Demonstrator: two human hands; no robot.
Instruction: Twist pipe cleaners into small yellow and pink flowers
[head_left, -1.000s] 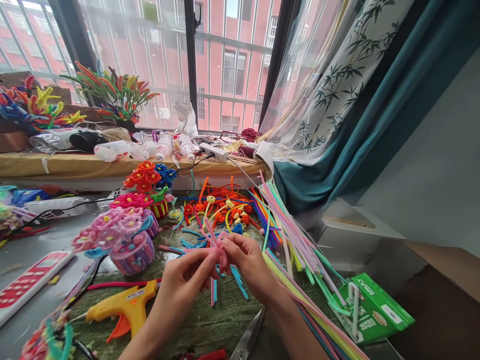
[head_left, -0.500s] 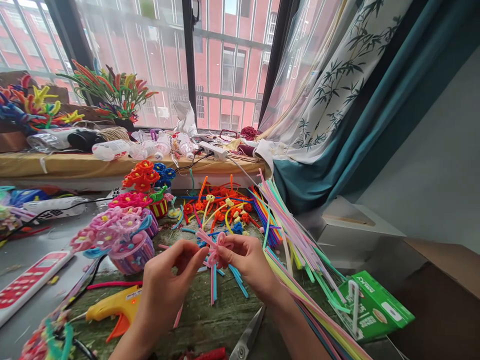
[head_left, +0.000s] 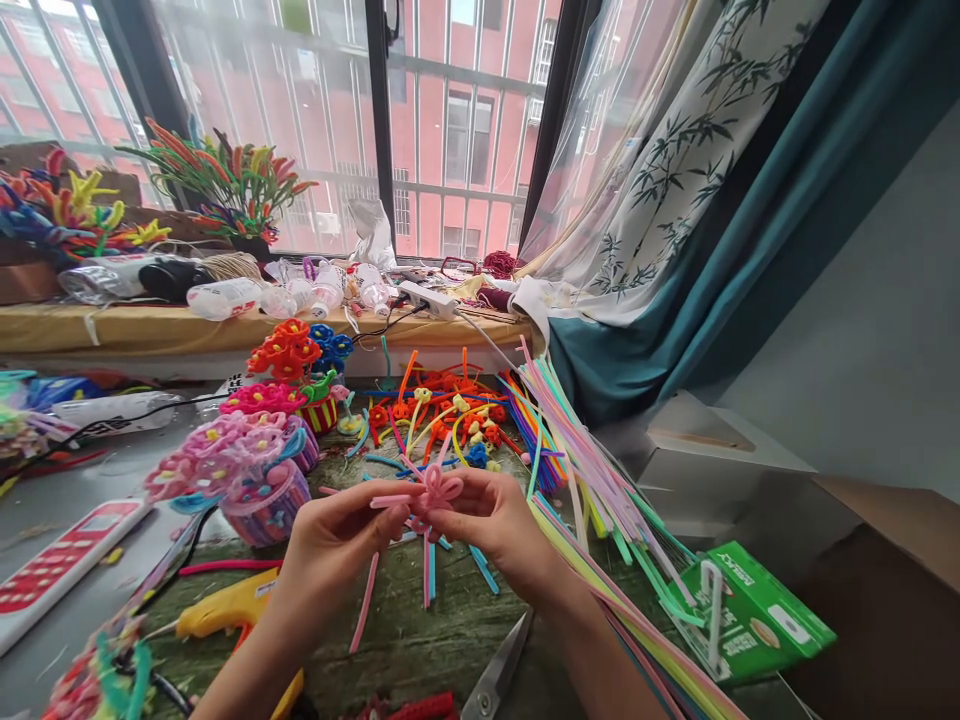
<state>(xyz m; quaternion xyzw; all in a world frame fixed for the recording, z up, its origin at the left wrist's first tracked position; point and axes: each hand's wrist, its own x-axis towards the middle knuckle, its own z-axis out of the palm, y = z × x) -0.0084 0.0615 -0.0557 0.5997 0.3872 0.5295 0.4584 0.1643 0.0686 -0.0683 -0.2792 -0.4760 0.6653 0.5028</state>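
Pink pipe cleaner (head_left: pixel 439 490), twisted into a looped bow with loose ends hanging below, is pinched between the fingertips of the left hand (head_left: pixel 337 540) and right hand (head_left: pixel 491 525), held up over the table (head_left: pixel 420 640). Just below the hands lie steel scissors (head_left: pixel 499 670) and a yellow glue gun (head_left: pixel 225 615), partly hidden by the left wrist. To the right, long pipe cleaners (head_left: pixel 600 500) fan across a green box (head_left: pixel 750 615) whose upside-down print cannot be read clearly.

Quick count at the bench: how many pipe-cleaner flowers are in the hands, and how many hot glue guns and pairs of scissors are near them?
Pink pipe-cleaner flower: 1
Hot glue gun: 1
Scissors: 1
Total: 3
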